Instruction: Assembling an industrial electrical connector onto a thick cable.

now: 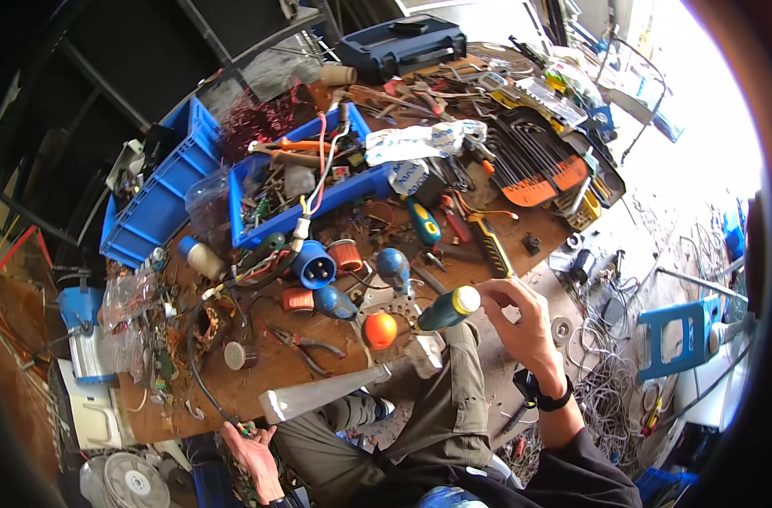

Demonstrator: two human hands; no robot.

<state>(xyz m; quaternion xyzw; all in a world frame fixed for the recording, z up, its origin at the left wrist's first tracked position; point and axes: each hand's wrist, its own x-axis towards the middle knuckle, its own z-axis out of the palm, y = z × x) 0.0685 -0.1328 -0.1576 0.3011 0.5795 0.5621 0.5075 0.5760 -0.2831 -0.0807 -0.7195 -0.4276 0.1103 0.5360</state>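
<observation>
At the lower left, my left hand (255,461) is palm up, its fingers closed around the end of a black cable (201,381) where coloured wires show. That cable runs up the table's left side toward a blue round plug (315,266) with dark pin holes. My right hand (526,326) is raised right of a green handle with a yellow end (447,309). Its fingers are bent and apart, with a gap between them; whether a fingertip touches the handle is unclear. Two blue handles (394,266) and an orange knob (380,330) stand nearby.
On the brown table (293,385) lie red-handled pliers (306,343), copper wire spools (345,255) and a blue crate (234,207) of parts. Hex keys (526,157) sit at the right. A grey metal bar (318,395) crosses the near edge. Tangled cables (598,381) cover the floor beside a blue stool (678,334).
</observation>
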